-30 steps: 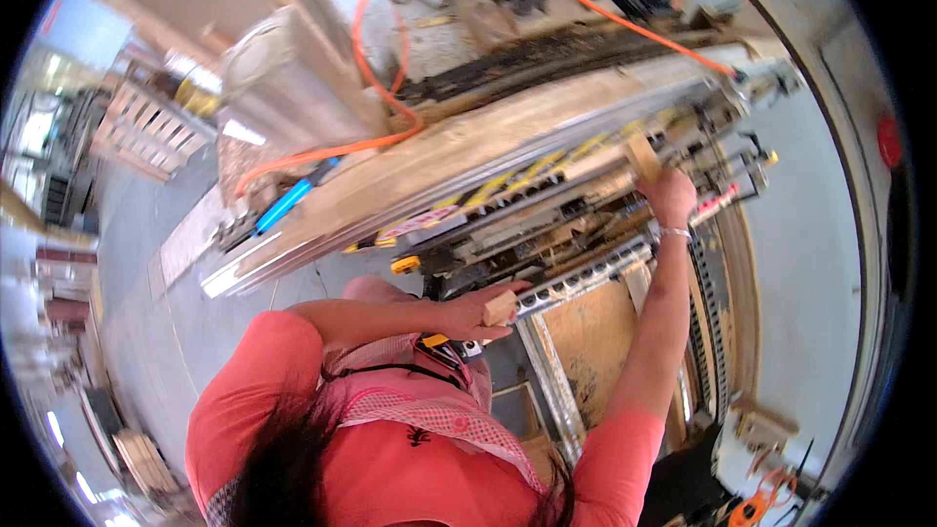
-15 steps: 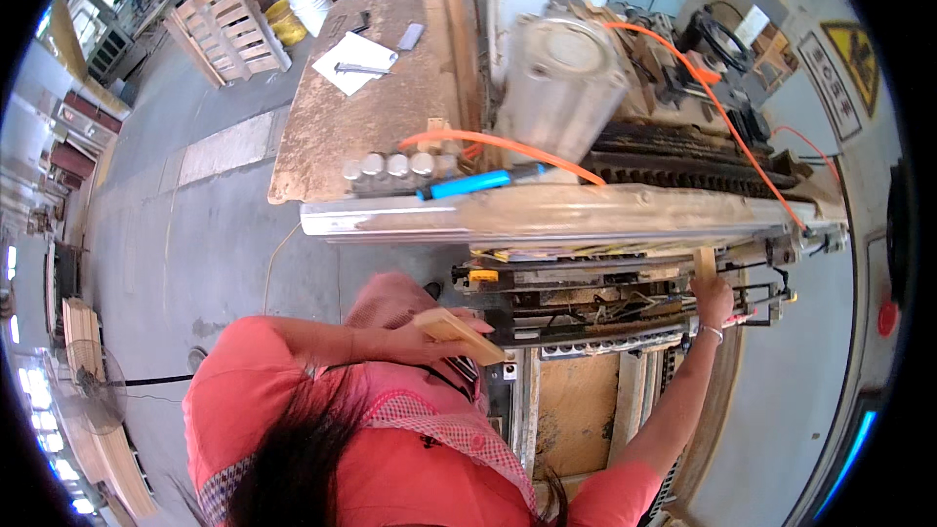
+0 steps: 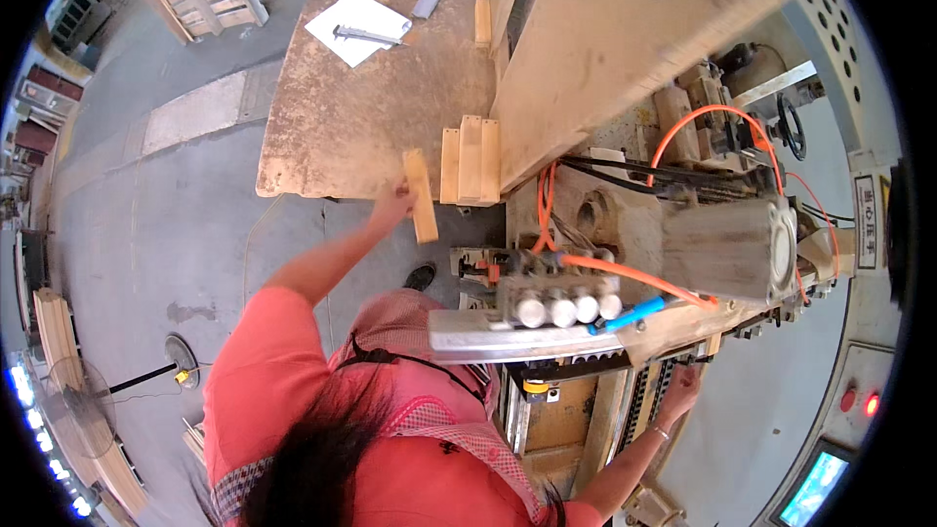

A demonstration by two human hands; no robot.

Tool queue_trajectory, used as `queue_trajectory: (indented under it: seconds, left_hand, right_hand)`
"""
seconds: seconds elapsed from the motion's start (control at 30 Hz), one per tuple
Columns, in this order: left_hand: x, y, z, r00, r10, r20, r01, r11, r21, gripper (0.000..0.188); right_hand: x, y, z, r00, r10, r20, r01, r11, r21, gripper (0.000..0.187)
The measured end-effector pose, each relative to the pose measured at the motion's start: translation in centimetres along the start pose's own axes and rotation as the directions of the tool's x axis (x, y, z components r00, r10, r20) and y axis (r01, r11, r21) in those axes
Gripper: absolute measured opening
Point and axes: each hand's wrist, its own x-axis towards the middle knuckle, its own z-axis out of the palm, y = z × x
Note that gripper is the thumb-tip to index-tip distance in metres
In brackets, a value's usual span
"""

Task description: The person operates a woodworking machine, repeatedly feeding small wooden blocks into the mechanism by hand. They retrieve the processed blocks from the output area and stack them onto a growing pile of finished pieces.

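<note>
My left hand (image 3: 393,203) grips a short light-wood block (image 3: 421,197) near the front edge of a worn wooden table (image 3: 332,141). Right beside it, a small group of similar wood blocks (image 3: 469,161) stands at the table's right edge, against a tall board. My right hand (image 3: 680,392) is down at the machine's rail (image 3: 654,385), its fingers closed and their tips close to the edge of the machine. What those fingers hold, if anything, is hidden.
On the table lie white paper (image 3: 356,24) with a caliper (image 3: 366,36) and a grey block (image 3: 427,3). The metal machine arm (image 3: 488,334) carries orange hoses (image 3: 634,273) and a big cylinder (image 3: 727,249). A control panel with a lit screen (image 3: 818,483) stands at right; a fan (image 3: 83,395) at left.
My left hand has swung from my waist forward to the table with its block. My right hand has moved lower and nearer me in view. The view has turned toward the table.
</note>
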Motion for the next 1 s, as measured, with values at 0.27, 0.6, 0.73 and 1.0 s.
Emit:
queue_trajectory:
  seconds: [0.27,0.6,0.73,1.0]
  left_hand:
    - [14.2,-4.9,2.9,0.991,-0.128,0.035,0.125,0.988,0.089,0.029]
    - [18.1,-10.1,4.0,0.999,-0.052,-0.013,0.054,0.974,0.221,0.025]
    - [18.7,-9.7,3.8,0.999,-0.032,-0.043,0.049,0.867,0.495,0.023]
    - [17.5,-6.9,5.6,0.975,-0.204,0.084,0.181,0.959,0.220,0.033]
  right_hand:
    - [-11.1,-1.7,-3.8,0.961,0.201,0.187,-0.208,0.978,0.020,0.031]
    - [-19.3,-3.8,-6.1,0.918,0.322,0.231,-0.346,0.936,0.070,0.026]
    - [-20.5,-4.1,-7.3,0.890,0.359,0.280,-0.340,0.933,-0.115,0.022]
    - [-20.7,-3.0,-7.7,0.943,0.293,0.158,-0.287,0.956,-0.061,0.022]
